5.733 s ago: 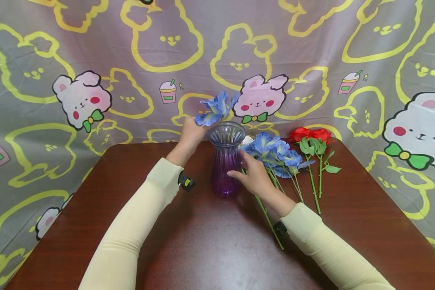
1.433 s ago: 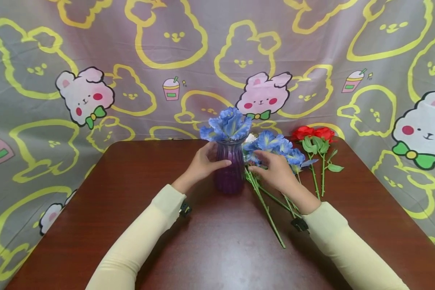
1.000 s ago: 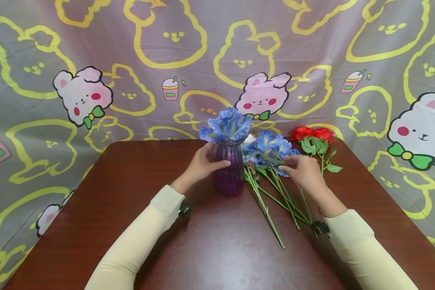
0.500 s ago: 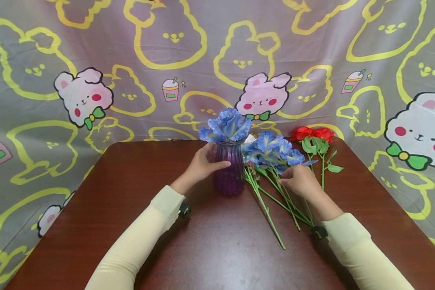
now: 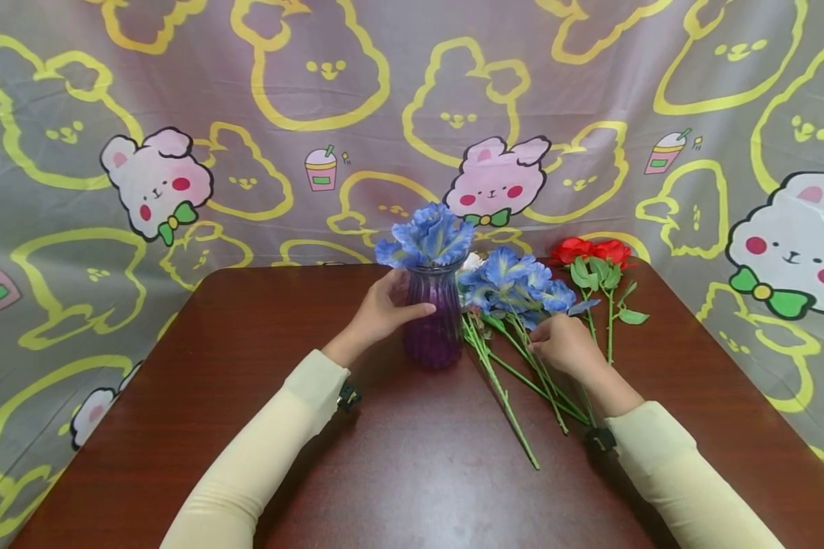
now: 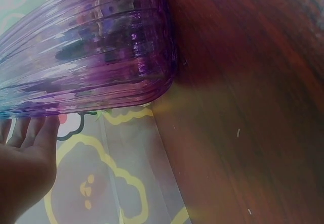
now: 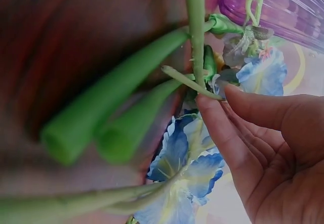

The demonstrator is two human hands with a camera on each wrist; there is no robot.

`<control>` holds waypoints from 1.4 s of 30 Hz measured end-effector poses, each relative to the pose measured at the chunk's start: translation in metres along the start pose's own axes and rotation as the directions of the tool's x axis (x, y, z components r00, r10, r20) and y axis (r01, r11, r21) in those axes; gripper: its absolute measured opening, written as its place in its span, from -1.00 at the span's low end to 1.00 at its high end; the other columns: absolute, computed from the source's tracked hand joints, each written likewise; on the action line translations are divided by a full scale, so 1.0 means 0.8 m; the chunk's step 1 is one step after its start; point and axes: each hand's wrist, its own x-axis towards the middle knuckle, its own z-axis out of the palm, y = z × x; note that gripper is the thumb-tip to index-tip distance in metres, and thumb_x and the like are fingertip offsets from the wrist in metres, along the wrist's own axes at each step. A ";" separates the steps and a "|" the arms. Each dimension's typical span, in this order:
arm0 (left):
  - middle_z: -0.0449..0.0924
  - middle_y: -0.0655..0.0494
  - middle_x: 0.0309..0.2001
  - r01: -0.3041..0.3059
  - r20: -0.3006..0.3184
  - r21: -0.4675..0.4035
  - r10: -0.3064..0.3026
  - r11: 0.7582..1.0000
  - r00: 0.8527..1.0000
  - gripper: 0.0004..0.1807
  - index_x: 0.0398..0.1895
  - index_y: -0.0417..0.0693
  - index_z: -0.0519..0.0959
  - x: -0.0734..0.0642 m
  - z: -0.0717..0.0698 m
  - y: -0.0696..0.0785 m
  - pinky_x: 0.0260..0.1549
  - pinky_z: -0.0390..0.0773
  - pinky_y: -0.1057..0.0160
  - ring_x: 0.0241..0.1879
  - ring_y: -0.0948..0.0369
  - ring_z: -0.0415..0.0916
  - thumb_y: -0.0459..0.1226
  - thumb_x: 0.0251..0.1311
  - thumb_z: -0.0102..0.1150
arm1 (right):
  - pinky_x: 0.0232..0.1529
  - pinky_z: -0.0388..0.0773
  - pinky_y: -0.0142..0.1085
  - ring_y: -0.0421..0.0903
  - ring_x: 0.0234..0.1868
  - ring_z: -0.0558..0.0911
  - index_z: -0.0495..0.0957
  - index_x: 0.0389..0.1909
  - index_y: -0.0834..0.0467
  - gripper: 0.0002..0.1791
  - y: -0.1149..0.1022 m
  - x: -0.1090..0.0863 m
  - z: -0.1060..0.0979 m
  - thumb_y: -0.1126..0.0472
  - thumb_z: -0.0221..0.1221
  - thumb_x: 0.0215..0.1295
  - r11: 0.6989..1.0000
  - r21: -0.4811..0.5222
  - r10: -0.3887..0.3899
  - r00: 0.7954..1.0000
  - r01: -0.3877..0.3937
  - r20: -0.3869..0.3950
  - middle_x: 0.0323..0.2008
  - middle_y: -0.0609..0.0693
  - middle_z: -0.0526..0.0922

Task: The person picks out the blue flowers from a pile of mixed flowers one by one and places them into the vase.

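A purple, ribbed glass vase [image 5: 434, 328] stands upright on the table with blue artificial flowers [image 5: 434, 235] in its mouth. My left hand [image 5: 379, 314] holds the vase's left side, thumb across the front and fingers behind. In the left wrist view the vase [image 6: 116, 47] fills the upper left above my fingers [image 6: 45, 135]. My right hand [image 5: 571, 349] is at the blue flowers [image 5: 514, 282] lying right of the vase. In the right wrist view its thumb and index finger pinch a thin green stem [image 7: 185, 78]; a thicker stem [image 7: 196, 27] crosses just beside it.
Long green stems [image 5: 508, 404] fan toward the table's front. Two red roses [image 5: 593, 253] lie at the back right, and a white flower [image 5: 473, 263] shows behind the vase. A patterned cloth [image 5: 363, 99] hangs round the brown table [image 5: 267, 320].
The blue flower that my left hand held above the vase is in it now. That hand has moved to the vase; my right hand has left it and gone right to the stems.
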 end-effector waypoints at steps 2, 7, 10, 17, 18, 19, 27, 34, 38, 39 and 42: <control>0.54 -0.14 0.07 0.002 0.001 0.000 -0.002 1.000 1.000 -0.37 0.12 -0.27 0.42 0.000 0.000 -0.001 0.13 0.47 0.08 0.11 0.01 0.50 -0.25 0.01 0.49 | -0.35 0.59 -0.08 0.10 -0.32 0.66 0.71 -0.41 0.30 -0.89 0.000 0.000 0.001 0.31 0.33 0.08 1.000 -0.006 -0.002 1.000 0.002 0.008 -0.39 0.15 0.72; 0.53 -0.15 0.08 0.011 0.002 0.007 -0.011 1.000 1.000 -0.35 0.15 -0.27 0.42 0.000 0.000 -0.001 0.13 0.46 0.06 0.12 0.01 0.50 -0.24 0.01 0.49 | -0.38 0.58 -0.12 0.07 -0.34 0.65 0.71 -0.42 0.30 -0.90 -0.001 -0.001 0.001 0.32 0.32 0.07 1.000 -0.013 -0.006 1.000 0.006 0.010 -0.41 0.12 0.72; 0.52 -0.15 0.08 0.006 0.001 0.011 -0.006 1.000 1.000 -0.35 0.13 -0.27 0.42 -0.001 0.000 -0.002 0.13 0.46 0.05 0.11 0.00 0.50 -0.22 0.00 0.50 | -0.48 0.53 -0.20 -0.05 -0.49 0.63 0.70 -0.45 0.29 -0.93 -0.002 -0.003 -0.001 0.34 0.32 0.06 1.000 0.009 -0.020 1.000 0.020 -0.014 -0.53 0.05 0.69; 0.54 -0.23 -0.08 -0.025 0.006 0.031 0.025 0.999 1.000 -0.53 -0.06 -0.38 0.43 -0.016 -0.002 0.049 0.11 0.47 -0.02 0.07 -0.09 0.51 -0.35 0.05 0.44 | -0.57 0.50 -0.29 -0.17 -0.59 0.60 0.68 -0.35 0.35 -0.89 -0.011 -0.007 -0.018 0.35 0.26 0.19 0.996 0.087 -0.008 1.000 0.008 -0.002 -0.57 0.03 0.67; 0.54 -0.23 -0.08 -0.022 0.005 0.031 0.022 0.999 1.000 -0.53 -0.06 -0.38 0.43 -0.016 -0.002 0.049 0.11 0.47 -0.01 0.07 -0.09 0.51 -0.36 0.05 0.44 | -0.57 0.50 -0.29 -0.15 -0.58 0.61 0.67 -0.34 0.36 -0.88 -0.012 -0.008 -0.021 0.35 0.26 0.21 0.995 0.096 -0.001 1.000 0.001 -0.001 -0.55 0.04 0.68; 0.54 -0.22 -0.09 -0.021 0.004 0.028 0.021 0.999 1.000 -0.54 -0.07 -0.37 0.43 -0.016 -0.002 0.049 0.12 0.46 -0.01 0.07 -0.09 0.51 -0.36 0.05 0.43 | -0.57 0.49 -0.29 -0.15 -0.57 0.61 0.67 -0.32 0.37 -0.88 -0.013 -0.008 -0.023 0.35 0.26 0.21 0.995 0.100 0.002 1.000 -0.002 -0.008 -0.55 0.05 0.68; 0.54 -0.20 -0.10 -0.007 0.013 0.034 0.007 0.999 1.000 -0.51 -0.01 -0.39 0.43 -0.015 -0.001 0.044 0.08 0.49 -0.02 0.02 -0.07 0.53 -0.37 0.05 0.43 | -0.57 0.52 -0.27 -0.09 -0.51 0.67 0.67 -0.26 0.39 -0.85 -0.022 -0.012 -0.029 0.35 0.26 0.24 0.987 0.162 0.020 0.996 -0.005 -0.090 -0.49 0.09 0.71; 0.52 -0.08 -0.17 -0.003 0.011 -0.022 0.003 1.000 1.000 -0.49 -0.03 -0.29 0.43 0.001 0.001 0.004 0.06 0.50 0.01 -0.02 0.01 0.54 -0.31 0.01 0.48 | -0.51 0.51 -0.24 -0.01 -0.41 0.70 0.68 -0.25 0.33 -0.84 -0.040 -0.014 -0.035 0.28 0.29 0.25 0.990 0.133 -0.018 0.973 0.050 -0.230 -0.42 0.12 0.73; 0.50 -0.04 -0.23 -0.003 0.005 -0.022 0.004 1.000 1.000 -0.52 -0.12 -0.25 0.43 0.003 0.000 0.002 0.01 0.53 0.07 -0.07 0.06 0.55 -0.28 -0.01 0.50 | -0.48 0.54 -0.24 0.01 -0.41 0.71 0.69 -0.25 0.31 -0.85 -0.055 -0.016 -0.042 0.29 0.30 0.23 0.984 0.129 -0.070 0.936 0.122 -0.345 -0.41 0.12 0.73; 0.50 -0.06 -0.24 -0.004 0.006 -0.022 0.004 1.000 1.000 -0.52 -0.13 -0.26 0.43 0.003 0.000 0.003 0.00 0.53 0.08 -0.07 0.06 0.55 -0.28 -0.01 0.50 | -0.48 0.54 -0.27 0.00 -0.42 0.71 0.69 -0.26 0.30 -0.85 -0.059 -0.017 -0.043 0.29 0.31 0.23 0.981 0.133 -0.083 0.925 0.142 -0.371 -0.42 0.12 0.73; 0.54 -0.09 -0.11 0.008 0.012 -0.029 -0.008 1.000 1.000 -0.49 -0.05 -0.28 0.44 0.002 -0.001 0.004 0.06 0.51 0.09 0.02 0.06 0.54 -0.29 0.00 0.49 | -0.47 0.54 -0.45 0.01 -0.42 0.72 0.69 -0.27 0.31 -0.86 -0.072 -0.019 -0.047 0.31 0.32 0.21 0.964 0.164 -0.119 0.894 0.208 -0.433 -0.42 0.13 0.73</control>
